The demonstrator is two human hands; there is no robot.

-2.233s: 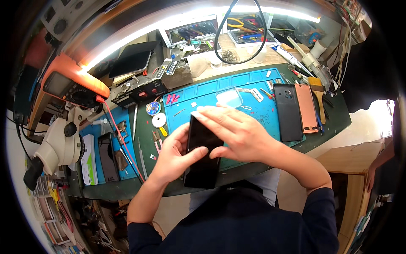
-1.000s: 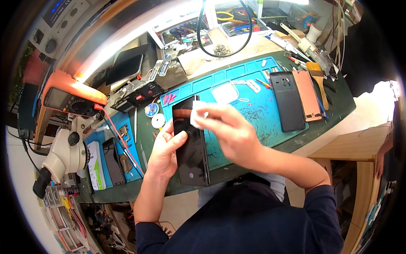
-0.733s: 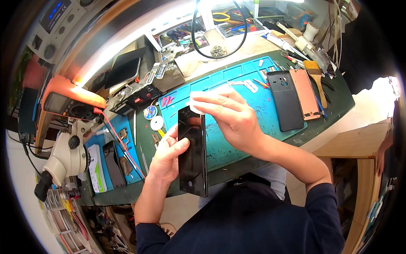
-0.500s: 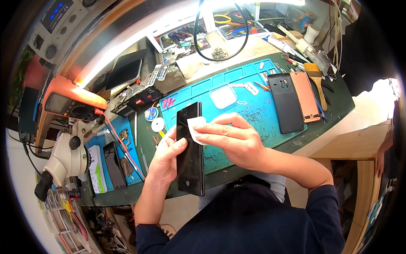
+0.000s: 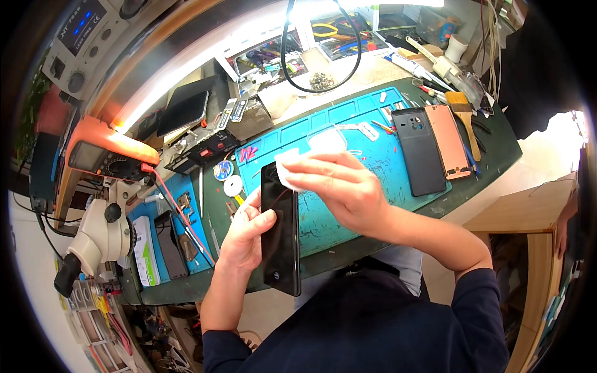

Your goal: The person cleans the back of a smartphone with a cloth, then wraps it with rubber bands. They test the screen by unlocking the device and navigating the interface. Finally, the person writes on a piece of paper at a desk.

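My left hand grips a black phone, screen up, with the thumb lying on its glass near the left edge. My right hand pinches a white wiping pad against the upper end of the phone. The phone is held over the front edge of the blue repair mat. Beyond my hands lie a small clear plastic box, pink bits and a white spool. A black phone case and a salmon-coloured panel lie to the right.
An orange multimeter and microscope stand at the left. A power unit, tool bins and a hanging cable loop are at the back; a brush lies right. Another person's arm shows at the far right.
Since half a second ago the white pad has moved up to the phone's top end with my right hand. At 2.2 seconds ago my right fingers lay stretched across the phone's top.
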